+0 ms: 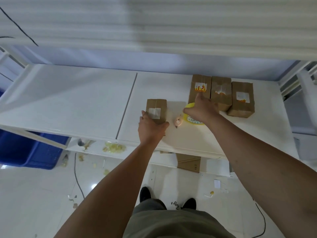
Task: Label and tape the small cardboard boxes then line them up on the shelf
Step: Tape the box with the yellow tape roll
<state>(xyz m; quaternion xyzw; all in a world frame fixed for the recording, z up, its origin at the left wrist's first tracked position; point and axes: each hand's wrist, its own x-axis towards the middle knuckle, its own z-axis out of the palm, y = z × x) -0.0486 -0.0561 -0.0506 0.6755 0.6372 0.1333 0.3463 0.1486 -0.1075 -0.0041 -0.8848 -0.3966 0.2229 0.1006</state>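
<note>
Cardboard boxes [221, 95] — four, three in a row, one tape roll [193, 119]

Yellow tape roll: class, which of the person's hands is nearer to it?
Right. The right hand reaches directly over the tape roll; the left hand grips the lone box beside it.

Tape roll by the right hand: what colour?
Yellow; the tape roll shows best in the head view.

We read no words or numbers. The lone box [157, 104] bears a plain white label [154, 112]; the 3 boxes [221, 100] to its right show orange-yellow print, too blurred.
</note>
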